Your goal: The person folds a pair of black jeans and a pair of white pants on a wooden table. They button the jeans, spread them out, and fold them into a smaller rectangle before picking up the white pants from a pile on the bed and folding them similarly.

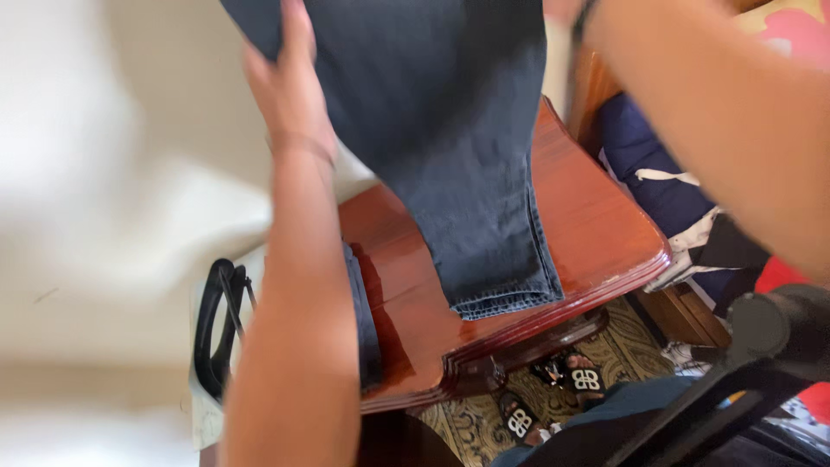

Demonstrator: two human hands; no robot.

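Observation:
My left hand (290, 82) grips the upper left edge of a pair of dark blue-grey jeans (450, 130), held up above a glossy reddish wooden table (596, 225). The jeans' leg hangs down and its frayed hem (506, 303) rests on the tabletop. My right forearm (726, 112) reaches across the upper right; its hand is cut off at the top edge, near the jeans' other side. Another folded dark garment (363, 320) lies on the table beside my left forearm.
A pile of navy and white clothes (666, 182) sits right of the table. Black sandals (553, 398) are on a patterned rug below. A black bag handle (216, 329) lies left of the table. A black bar (735, 380) crosses the lower right corner.

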